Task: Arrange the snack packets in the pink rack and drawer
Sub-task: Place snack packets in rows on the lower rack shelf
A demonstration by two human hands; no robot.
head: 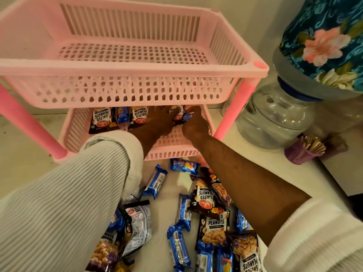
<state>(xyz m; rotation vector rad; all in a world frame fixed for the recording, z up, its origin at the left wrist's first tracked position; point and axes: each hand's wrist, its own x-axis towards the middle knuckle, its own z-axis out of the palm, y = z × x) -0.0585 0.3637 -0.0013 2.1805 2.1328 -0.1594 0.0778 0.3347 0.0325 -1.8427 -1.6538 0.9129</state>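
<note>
A pink two-tier rack (pixel 129 67) stands ahead; its top basket holds nothing. In the lower tray (pixel 172 152) salted-peanut packets (pixel 101 118) and a blue biscuit packet (pixel 123 115) stand in a row at the back. Both my hands reach into that tray. My left hand (pixel 161 120) lies flat against a peanut packet (pixel 178 112). My right hand (pixel 195 124) pinches a blue biscuit packet (pixel 188 116) beside it. Several more peanut and blue biscuit packets (pixel 206 201) lie scattered on the white surface in front of the rack.
A water jar (pixel 275 118) with a floral cloth cover (pixel 330 36) stands right of the rack. A purple cup (pixel 298 152) of folded paper sits near it. The rack's pink legs (pixel 235 110) flank the lower tray.
</note>
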